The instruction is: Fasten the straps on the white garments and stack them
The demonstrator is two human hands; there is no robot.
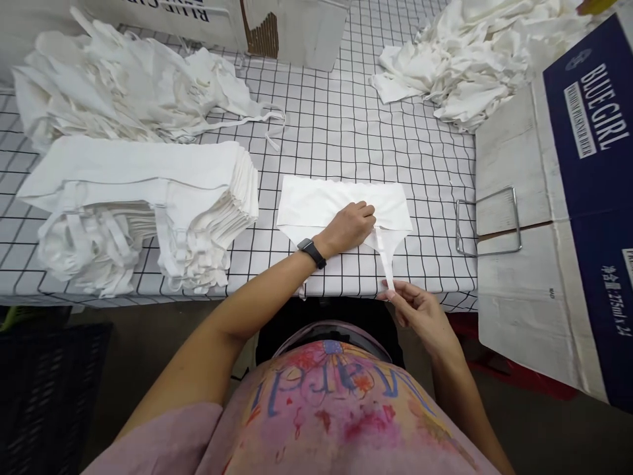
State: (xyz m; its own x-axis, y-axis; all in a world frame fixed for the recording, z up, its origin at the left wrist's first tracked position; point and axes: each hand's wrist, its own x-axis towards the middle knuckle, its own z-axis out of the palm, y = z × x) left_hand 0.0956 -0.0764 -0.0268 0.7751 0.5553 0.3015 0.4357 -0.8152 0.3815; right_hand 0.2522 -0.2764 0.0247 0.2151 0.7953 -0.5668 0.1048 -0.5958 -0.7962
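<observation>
A white fabric garment (316, 201) lies flat on the checked tablecloth (336, 125) near the table's front edge. My left hand (349, 226), with a black watch on its wrist, presses down on the garment's lower middle with fingers curled. A narrow white strap (386, 260) of the same garment runs toward me over the table edge. My right hand (420, 313) pinches the end of that strap just off the table edge.
A neat stack of folded white garments (143, 198) sits at the left, with a loose heap (123, 86) behind it. Another loose white pile (475, 53) lies at the back right. A blue-and-white cardboard box (558, 198) stands at the right, beside a metal wire handle (487, 221).
</observation>
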